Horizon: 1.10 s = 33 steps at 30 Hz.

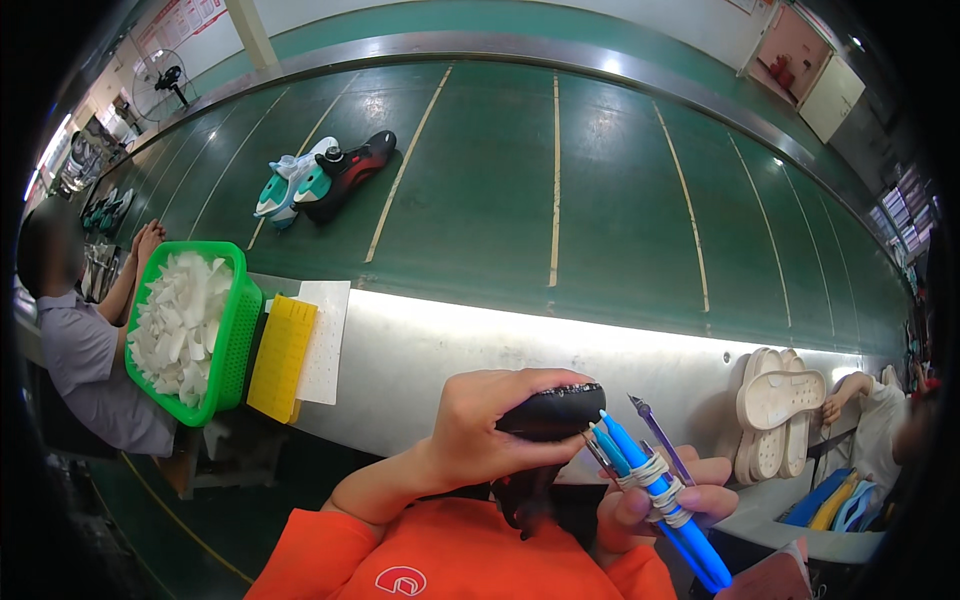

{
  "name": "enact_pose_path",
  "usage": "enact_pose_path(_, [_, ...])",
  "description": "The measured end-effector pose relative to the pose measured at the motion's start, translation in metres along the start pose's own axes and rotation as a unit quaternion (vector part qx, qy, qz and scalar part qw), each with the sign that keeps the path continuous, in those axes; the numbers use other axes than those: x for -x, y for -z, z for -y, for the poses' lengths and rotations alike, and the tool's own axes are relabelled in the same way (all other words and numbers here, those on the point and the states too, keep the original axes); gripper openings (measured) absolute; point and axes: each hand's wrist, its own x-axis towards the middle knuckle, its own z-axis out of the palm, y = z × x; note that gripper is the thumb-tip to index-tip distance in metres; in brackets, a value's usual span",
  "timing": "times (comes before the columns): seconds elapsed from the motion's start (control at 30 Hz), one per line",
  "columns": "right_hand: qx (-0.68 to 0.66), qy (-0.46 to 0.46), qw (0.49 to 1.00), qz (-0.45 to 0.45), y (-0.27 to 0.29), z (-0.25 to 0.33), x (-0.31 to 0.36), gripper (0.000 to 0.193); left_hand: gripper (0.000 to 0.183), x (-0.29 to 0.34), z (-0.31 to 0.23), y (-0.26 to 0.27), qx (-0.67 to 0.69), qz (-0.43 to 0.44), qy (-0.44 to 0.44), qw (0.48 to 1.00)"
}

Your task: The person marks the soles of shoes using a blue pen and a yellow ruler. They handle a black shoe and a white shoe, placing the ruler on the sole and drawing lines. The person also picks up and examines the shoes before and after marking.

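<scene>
Your left grip [475,415] is clasping a black shoe [548,418] at lower centre; your right grip [690,492] is holding a banded pen bundle [655,483], tips pointing at the shoe. Contact isn't showing clearly, nor is how much work is done or left on it. Beyond, the bench [440,345] is spanning between a yellow block [280,360] at left and pale soles [785,400] at right; a green belt [480,190] is running behind, carrying two shoes [350,178] at upper left.

Head-worn fisheye | looks down and ahead | near left hand [472,418], right hand [628,510]
</scene>
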Motion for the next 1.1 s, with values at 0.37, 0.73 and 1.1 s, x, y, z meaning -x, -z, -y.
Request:
enact_pose_path(0.37, [0.026,-0.033,0.996,-0.078,0.0,-0.001,0.011,0.043,0.044,-0.001,0.0,-0.002,-0.017,-0.009,-0.024,1.0])
enact_pose_path(0.73, [0.075,-0.056,0.995,-0.046,0.003,0.02,-0.008,0.041,0.043,0.004,0.0,-0.006,-0.035,-0.013,-0.046,0.998])
enact_pose_path(1.1, [0.179,-0.018,0.98,-0.083,0.0,0.021,-0.015,0.038,0.048,0.007,-0.001,-0.011,-0.068,-0.029,-0.102,0.992])
